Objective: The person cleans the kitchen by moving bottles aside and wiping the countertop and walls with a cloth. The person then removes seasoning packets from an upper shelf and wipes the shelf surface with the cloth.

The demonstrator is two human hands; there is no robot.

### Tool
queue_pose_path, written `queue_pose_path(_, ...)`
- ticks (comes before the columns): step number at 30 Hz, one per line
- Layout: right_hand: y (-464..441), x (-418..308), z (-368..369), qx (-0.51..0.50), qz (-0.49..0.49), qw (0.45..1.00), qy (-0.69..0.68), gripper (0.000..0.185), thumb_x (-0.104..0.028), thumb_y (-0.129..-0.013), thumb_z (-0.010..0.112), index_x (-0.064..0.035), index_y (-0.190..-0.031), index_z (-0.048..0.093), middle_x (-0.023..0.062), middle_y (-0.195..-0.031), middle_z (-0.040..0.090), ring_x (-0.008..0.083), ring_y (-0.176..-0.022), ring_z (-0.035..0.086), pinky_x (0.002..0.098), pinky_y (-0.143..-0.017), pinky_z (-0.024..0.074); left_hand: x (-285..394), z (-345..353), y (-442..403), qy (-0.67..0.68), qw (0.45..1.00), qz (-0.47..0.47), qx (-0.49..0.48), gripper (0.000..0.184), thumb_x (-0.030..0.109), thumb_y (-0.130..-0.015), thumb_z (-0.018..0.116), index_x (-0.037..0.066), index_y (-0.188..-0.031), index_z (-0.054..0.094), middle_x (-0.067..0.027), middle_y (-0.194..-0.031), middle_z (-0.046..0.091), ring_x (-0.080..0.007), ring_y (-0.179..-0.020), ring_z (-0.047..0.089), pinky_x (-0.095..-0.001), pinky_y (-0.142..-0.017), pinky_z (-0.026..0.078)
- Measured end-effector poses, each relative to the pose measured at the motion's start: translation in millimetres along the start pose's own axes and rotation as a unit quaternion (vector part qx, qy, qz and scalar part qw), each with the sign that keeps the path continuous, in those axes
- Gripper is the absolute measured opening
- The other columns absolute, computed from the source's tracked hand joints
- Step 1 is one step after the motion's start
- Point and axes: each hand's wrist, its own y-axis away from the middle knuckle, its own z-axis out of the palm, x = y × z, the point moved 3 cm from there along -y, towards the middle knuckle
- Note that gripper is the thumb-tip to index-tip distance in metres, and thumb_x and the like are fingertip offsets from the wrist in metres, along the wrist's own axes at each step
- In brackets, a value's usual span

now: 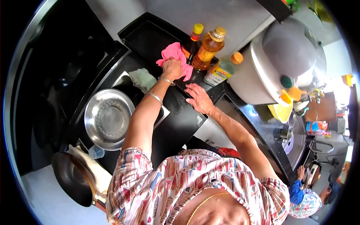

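My left hand (172,69), with bangles on the wrist, is closed on a bright pink cloth (171,51). The cloth is bunched against a black tray-like ledge (144,32) at the back of the counter, close beside a dark sauce bottle (193,42) with a yellow cap. Fingers apart, my right hand (200,99) rests on the black counter's edge and holds nothing. Just beyond it stand an amber oil bottle (209,49) and a clear bottle (224,69) with an orange cap. A crumpled pale green cloth (142,80) lies left of my left forearm.
A shiny metal bowl (109,119) sits on the stove, with a small clear cup (96,152) beside it. A dark wok (73,179) stands at lower left. At right are a large lidded pot (249,75), a yellow container (281,112), a sink (299,144) and another person (305,200).
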Motion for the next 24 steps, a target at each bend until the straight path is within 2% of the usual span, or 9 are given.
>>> queue_pose_path(5,-1,9,-2,0.031,0.020,0.994,-0.106,0.032,-0.021,-0.085,0.053,-0.0021,-0.110,0.054,0.0169,-0.118,0.050,0.0340,-0.117,0.041,0.0417,-0.099,0.0320,30,-2,47,0.088,0.993,0.008,-0.082,0.032,0.032,-0.081,0.053,0.006,-0.094,0.066,-0.0206,-0.088,0.063,-0.0364,-0.083,0.063,-0.0440,-0.071,0.051)
queue_pose_path(10,9,8,-20,0.098,0.095,0.967,-0.216,0.019,-0.015,-0.086,0.052,0.0003,-0.091,0.060,0.0187,-0.098,0.058,0.0336,-0.096,0.054,0.0373,-0.083,0.0439,56,-10,86,0.107,0.992,0.014,-0.062,0.029,0.031,-0.078,0.058,0.005,-0.089,0.066,-0.0214,-0.090,0.063,-0.0345,-0.085,0.063,-0.0433,-0.070,0.051)
queue_pose_path(12,21,1,-30,0.131,0.320,0.896,-0.279,0.018,-0.017,-0.084,0.053,-0.0013,-0.091,0.058,0.0173,-0.098,0.056,0.0327,-0.091,0.055,0.0371,-0.079,0.0454,63,-9,95,0.109,0.992,0.008,-0.054,0.038,0.035,-0.079,0.057,0.004,-0.100,0.061,-0.0225,-0.097,0.061,-0.0338,-0.089,0.062,-0.0439,-0.072,0.050)
queue_pose_path(13,17,-6,-37,0.132,0.321,0.896,-0.278,0.018,-0.017,-0.084,0.053,-0.0013,-0.091,0.058,0.0173,-0.098,0.056,0.0327,-0.091,0.055,0.0371,-0.079,0.0454,65,-9,97,0.103,0.993,0.002,-0.058,0.042,0.036,-0.079,0.057,0.005,-0.106,0.059,-0.0218,-0.100,0.061,-0.0338,-0.091,0.061,-0.0438,-0.075,0.050)
queue_pose_path(15,0,-25,-57,0.255,0.144,0.932,-0.213,0.020,-0.019,-0.084,0.054,-0.0011,-0.092,0.055,0.0168,-0.100,0.054,0.0328,-0.093,0.054,0.0372,-0.082,0.0445,59,-20,101,0.176,0.981,0.024,-0.082,0.044,0.036,-0.079,0.056,0.007,-0.111,0.057,-0.0202,-0.103,0.061,-0.0340,-0.094,0.060,-0.0434,-0.078,0.048)
queue_pose_path(17,-15,-20,-53,0.259,0.059,0.950,-0.162,0.028,-0.022,-0.086,0.053,0.0006,-0.103,0.054,0.0181,-0.107,0.053,0.0348,-0.101,0.051,0.0379,-0.089,0.0412,52,-55,102,0.243,0.955,0.004,-0.169,0.047,0.036,-0.076,0.057,0.014,-0.118,0.054,-0.0162,-0.111,0.059,-0.0347,-0.101,0.057,-0.0426,-0.087,0.045)
queue_pose_path(20,-18,-1,-20,0.149,0.017,0.983,-0.108,0.036,-0.021,-0.085,0.054,0.0002,-0.114,0.051,0.0178,-0.117,0.050,0.0347,-0.107,0.048,0.0401,-0.093,0.0383,19,-67,72,0.152,0.988,-0.007,-0.012,0.038,0.024,-0.078,0.056,0.013,-0.115,0.057,-0.0200,-0.103,0.059,-0.0358,-0.098,0.057,-0.0419,-0.083,0.046)
queue_pose_path(22,-9,-5,-13,0.135,0.000,0.990,-0.037,0.047,-0.024,-0.083,0.057,-0.0019,-0.123,0.046,0.0164,-0.121,0.047,0.0350,-0.114,0.042,0.0415,-0.098,0.0333,4,-75,42,0.237,0.964,-0.024,0.117,0.037,0.015,-0.077,0.057,0.008,-0.113,0.056,-0.0176,-0.103,0.060,-0.0344,-0.096,0.058,-0.0401,-0.083,0.046)
queue_pose_path(24,-7,-4,-12,0.122,-0.004,0.992,-0.036,0.050,-0.025,-0.082,0.059,-0.0024,-0.125,0.045,0.0160,-0.122,0.046,0.0351,-0.115,0.040,0.0419,-0.100,0.0318,-4,-73,2,0.335,0.928,-0.064,0.147,0.054,0.017,-0.075,0.064,0.007,-0.125,0.047,-0.0182,-0.117,0.055,-0.0293,-0.101,0.057,-0.0353,-0.088,0.045)
